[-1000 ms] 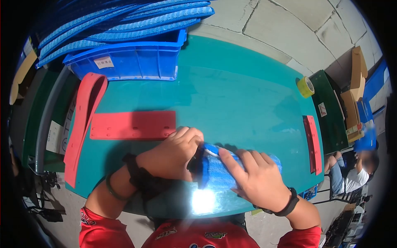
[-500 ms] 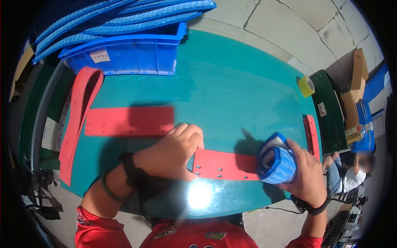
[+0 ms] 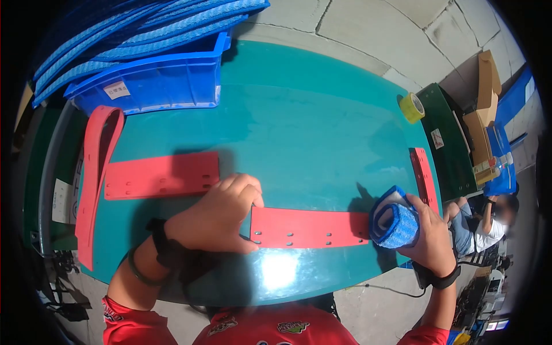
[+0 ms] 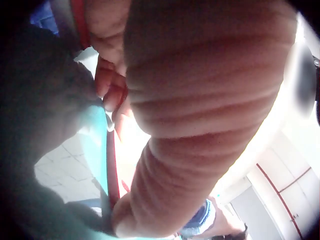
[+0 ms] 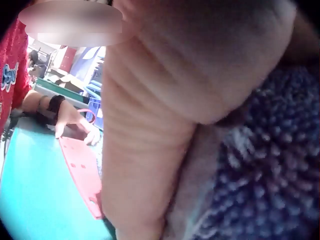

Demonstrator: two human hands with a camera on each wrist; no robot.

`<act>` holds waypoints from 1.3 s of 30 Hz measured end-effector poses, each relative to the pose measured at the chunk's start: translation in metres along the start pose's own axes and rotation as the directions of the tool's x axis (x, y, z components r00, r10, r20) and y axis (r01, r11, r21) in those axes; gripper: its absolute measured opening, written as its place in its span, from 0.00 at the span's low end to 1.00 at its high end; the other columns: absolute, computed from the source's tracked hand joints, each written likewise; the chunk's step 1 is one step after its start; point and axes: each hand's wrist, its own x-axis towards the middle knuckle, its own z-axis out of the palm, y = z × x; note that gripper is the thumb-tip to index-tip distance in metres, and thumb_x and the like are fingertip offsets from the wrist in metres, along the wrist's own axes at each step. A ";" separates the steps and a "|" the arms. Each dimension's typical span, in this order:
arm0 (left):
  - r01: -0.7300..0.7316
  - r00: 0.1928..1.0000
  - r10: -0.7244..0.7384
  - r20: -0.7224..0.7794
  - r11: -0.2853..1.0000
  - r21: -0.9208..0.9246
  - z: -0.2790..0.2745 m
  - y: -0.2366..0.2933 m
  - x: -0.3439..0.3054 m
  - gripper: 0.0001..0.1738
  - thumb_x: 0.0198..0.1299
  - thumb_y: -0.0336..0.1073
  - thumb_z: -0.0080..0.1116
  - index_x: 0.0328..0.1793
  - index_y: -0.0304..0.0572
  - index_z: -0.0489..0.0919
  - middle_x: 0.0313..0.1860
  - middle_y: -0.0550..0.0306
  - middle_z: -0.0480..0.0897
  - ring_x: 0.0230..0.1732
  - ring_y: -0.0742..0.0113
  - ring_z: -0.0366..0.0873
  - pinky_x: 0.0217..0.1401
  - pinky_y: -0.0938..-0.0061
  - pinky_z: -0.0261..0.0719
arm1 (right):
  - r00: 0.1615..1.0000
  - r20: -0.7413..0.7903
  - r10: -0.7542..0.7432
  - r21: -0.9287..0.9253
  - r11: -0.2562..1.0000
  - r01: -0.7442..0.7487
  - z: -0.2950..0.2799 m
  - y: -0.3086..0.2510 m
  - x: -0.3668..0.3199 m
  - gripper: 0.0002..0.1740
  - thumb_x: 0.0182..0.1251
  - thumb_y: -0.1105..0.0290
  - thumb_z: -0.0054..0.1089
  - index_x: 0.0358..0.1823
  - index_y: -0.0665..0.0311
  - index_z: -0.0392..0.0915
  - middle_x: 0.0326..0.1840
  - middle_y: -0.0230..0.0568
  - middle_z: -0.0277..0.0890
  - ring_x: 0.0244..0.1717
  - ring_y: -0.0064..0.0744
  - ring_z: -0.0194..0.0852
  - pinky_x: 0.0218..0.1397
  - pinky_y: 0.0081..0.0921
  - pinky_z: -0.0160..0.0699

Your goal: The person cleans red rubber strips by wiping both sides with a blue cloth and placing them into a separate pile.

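Observation:
A red strip with slots (image 3: 310, 227) lies flat near the table's front edge. At its left end is my left hand (image 3: 215, 218), with the thumb at the lower corner and curled fingers at the upper one; the left wrist view shows that hand close up and overexposed. My right hand (image 3: 431, 238) grips a rolled blue cloth (image 3: 397, 221), which covers the strip's right end. In the right wrist view the cloth's shaggy pile (image 5: 270, 170) fills the right side, and the strip (image 5: 82, 172) runs toward the left hand (image 5: 75, 122).
Another red strip (image 3: 161, 175) and a looped red band (image 3: 91, 172) lie at left. Behind them stands a blue bin (image 3: 155, 86) under stacked blue pads (image 3: 167, 34). At right are yellow tape (image 3: 412, 108) and red pieces (image 3: 425, 178). A person (image 3: 489, 230) sits beyond.
My right hand has moved right with the blue cloth, which shows as a roll now, and the red strip beneath is uncovered. The left hand stays at the strip's left end.

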 end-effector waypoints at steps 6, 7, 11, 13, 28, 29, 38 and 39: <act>0.016 0.999 -0.015 0.032 1.000 -0.020 -0.003 0.001 0.000 0.37 0.38 0.46 0.80 0.54 0.43 0.74 0.60 0.47 0.72 0.64 0.46 0.68 0.69 0.56 0.66 | 0.995 0.089 -0.047 0.005 0.999 0.047 0.011 0.003 -0.003 0.54 0.33 0.72 0.80 0.71 0.59 0.67 0.46 0.47 0.79 0.46 0.52 0.80 0.50 0.42 0.79; 0.013 0.999 -0.012 0.030 1.000 -0.021 -0.003 0.000 0.000 0.37 0.38 0.46 0.80 0.54 0.43 0.74 0.60 0.47 0.72 0.64 0.46 0.68 0.69 0.56 0.66 | 0.996 0.084 -0.034 -0.041 0.998 0.037 0.008 0.006 -0.004 0.54 0.33 0.72 0.80 0.71 0.59 0.66 0.46 0.47 0.79 0.46 0.52 0.80 0.50 0.42 0.79; 0.016 1.000 -0.015 0.027 1.000 -0.019 -0.003 -0.001 0.000 0.37 0.38 0.47 0.79 0.54 0.43 0.75 0.60 0.47 0.72 0.63 0.46 0.68 0.69 0.56 0.66 | 0.999 0.031 -0.029 -0.073 0.997 0.031 0.008 0.003 -0.008 0.55 0.33 0.72 0.80 0.71 0.62 0.65 0.46 0.48 0.79 0.47 0.52 0.80 0.50 0.42 0.78; 0.010 1.000 -0.010 0.023 1.000 -0.015 -0.003 -0.001 0.000 0.37 0.38 0.47 0.79 0.54 0.43 0.75 0.60 0.47 0.72 0.63 0.46 0.68 0.69 0.56 0.66 | 0.996 0.082 -0.026 -0.068 0.997 0.032 0.011 -0.004 -0.012 0.54 0.32 0.72 0.81 0.69 0.64 0.66 0.46 0.49 0.78 0.46 0.53 0.78 0.50 0.43 0.77; -0.005 1.000 0.005 0.000 1.000 -0.002 -0.002 -0.002 -0.002 0.36 0.39 0.47 0.79 0.54 0.43 0.74 0.59 0.48 0.72 0.63 0.47 0.69 0.67 0.57 0.67 | 0.995 -0.090 -0.034 -0.243 0.970 0.011 0.016 -0.006 -0.025 0.41 0.37 0.74 0.73 0.61 0.61 0.74 0.49 0.42 0.77 0.49 0.47 0.75 0.52 0.40 0.72; -0.016 1.000 0.016 -0.013 1.000 0.002 -0.001 -0.003 -0.002 0.36 0.39 0.46 0.79 0.53 0.43 0.75 0.59 0.47 0.72 0.63 0.47 0.69 0.67 0.57 0.67 | 0.998 -0.025 -0.060 -0.229 0.972 0.053 0.016 -0.012 -0.024 0.41 0.37 0.74 0.73 0.61 0.61 0.73 0.50 0.43 0.77 0.49 0.47 0.75 0.52 0.40 0.72; -0.017 0.999 0.018 -0.029 1.000 0.019 0.001 -0.001 -0.002 0.36 0.39 0.47 0.79 0.53 0.41 0.75 0.60 0.47 0.71 0.64 0.47 0.69 0.67 0.56 0.68 | 0.965 -0.008 -0.263 -0.138 0.956 0.259 0.019 -0.073 0.009 0.36 0.48 0.71 0.67 0.65 0.60 0.72 0.51 0.43 0.77 0.47 0.44 0.76 0.47 0.38 0.73; -0.018 0.999 0.019 -0.028 1.000 0.022 0.001 -0.002 -0.002 0.36 0.39 0.47 0.79 0.53 0.41 0.75 0.60 0.47 0.71 0.64 0.47 0.69 0.67 0.56 0.68 | 0.942 0.013 -0.336 -0.137 0.933 0.334 0.022 -0.085 0.016 0.34 0.51 0.70 0.64 0.65 0.59 0.72 0.51 0.41 0.77 0.47 0.42 0.76 0.46 0.36 0.73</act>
